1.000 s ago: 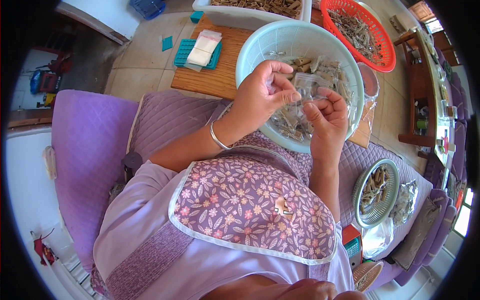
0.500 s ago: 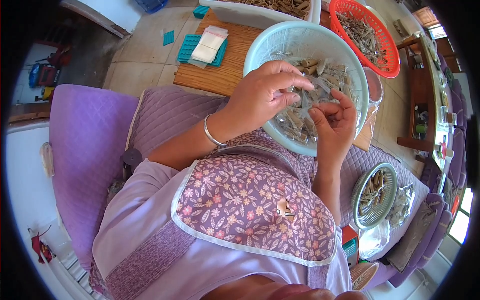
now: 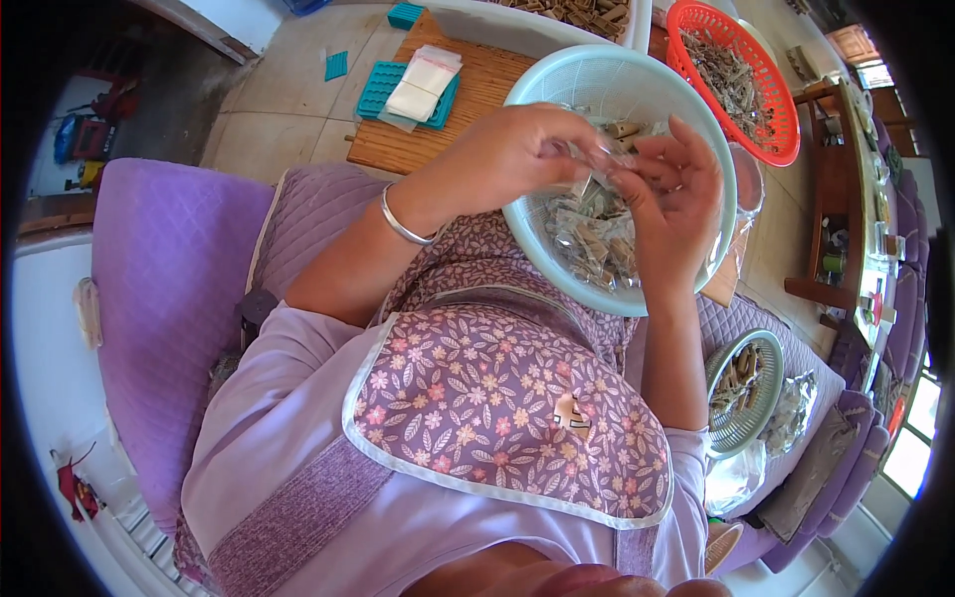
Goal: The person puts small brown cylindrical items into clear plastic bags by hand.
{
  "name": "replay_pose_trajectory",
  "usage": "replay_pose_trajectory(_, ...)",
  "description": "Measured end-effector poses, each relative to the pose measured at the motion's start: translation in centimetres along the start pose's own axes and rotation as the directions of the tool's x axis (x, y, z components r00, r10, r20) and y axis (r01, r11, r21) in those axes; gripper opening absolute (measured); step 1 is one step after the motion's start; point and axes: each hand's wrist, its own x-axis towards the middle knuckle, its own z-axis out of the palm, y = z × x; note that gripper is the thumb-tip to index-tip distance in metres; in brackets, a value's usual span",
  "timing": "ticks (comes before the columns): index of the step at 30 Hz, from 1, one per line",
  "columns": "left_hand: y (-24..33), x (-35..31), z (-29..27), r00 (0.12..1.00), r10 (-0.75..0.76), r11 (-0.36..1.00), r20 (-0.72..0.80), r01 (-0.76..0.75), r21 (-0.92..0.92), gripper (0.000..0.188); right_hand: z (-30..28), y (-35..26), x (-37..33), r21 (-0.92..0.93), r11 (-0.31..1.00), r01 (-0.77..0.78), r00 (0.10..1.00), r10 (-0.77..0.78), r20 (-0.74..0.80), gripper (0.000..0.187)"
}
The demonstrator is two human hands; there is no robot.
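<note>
My left hand (image 3: 517, 149) and my right hand (image 3: 671, 199) meet over a pale green basin (image 3: 557, 80) that rests on my lap. Together they pinch a small clear plastic packet (image 3: 595, 164) between the fingertips. The basin holds several small clear packets with brown pieces (image 3: 587, 239) inside. A silver bangle (image 3: 398, 221) circles my left wrist. I wear a lilac top and a floral purple apron (image 3: 497, 408).
A wooden board (image 3: 468, 99) on the tiled floor carries teal trays and a stack of clear bags (image 3: 423, 85). A red basket (image 3: 741, 75) of brown sticks stands at the back right. A small green sieve (image 3: 741, 393) of sticks lies on the purple cushion (image 3: 159, 298) at my right.
Both hands have risen slightly over the basin and closed in on each other, fingertips now meeting on the packet. The view has tilted a little.
</note>
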Motion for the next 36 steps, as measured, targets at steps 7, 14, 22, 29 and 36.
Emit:
replay_pose_trajectory(7,-0.8,-0.7,-2.1,0.973,0.009,0.986,-0.23,-0.047,-0.157,0.014,0.1,2.8,3.7,-0.431,0.888,0.161,0.982,-0.101,0.159,0.023)
replay_pose_trajectory(14,-1.2,-0.9,-2.2,0.881,-0.176,0.807,-0.438,-0.126,-0.578,0.016,5.7,7.1,6.2,-0.807,0.59,0.03,0.841,0.422,0.34,0.025)
replay_pose_trajectory(22,-2.1,-0.4,-0.6,0.799,-0.056,0.97,-0.599,-0.099,-0.223,0.048,4.9,5.9,5.0,-0.712,0.702,0.016,0.929,0.252,0.27,0.028)
replay_pose_trajectory(29,-1.2,0.9,2.9,0.812,0.044,0.993,-0.582,-0.099,-0.064,0.069,2.3,-1.5,-0.3,-0.642,0.731,0.231,0.969,-0.109,0.224,0.025)
replay_pose_trajectory(36,0.6,0.8,3.9,0.866,-0.141,0.832,-0.479,-0.158,-0.531,0.051,1.3,-0.6,-3.2,-0.66,0.629,0.41,0.888,-0.439,0.134,0.033)
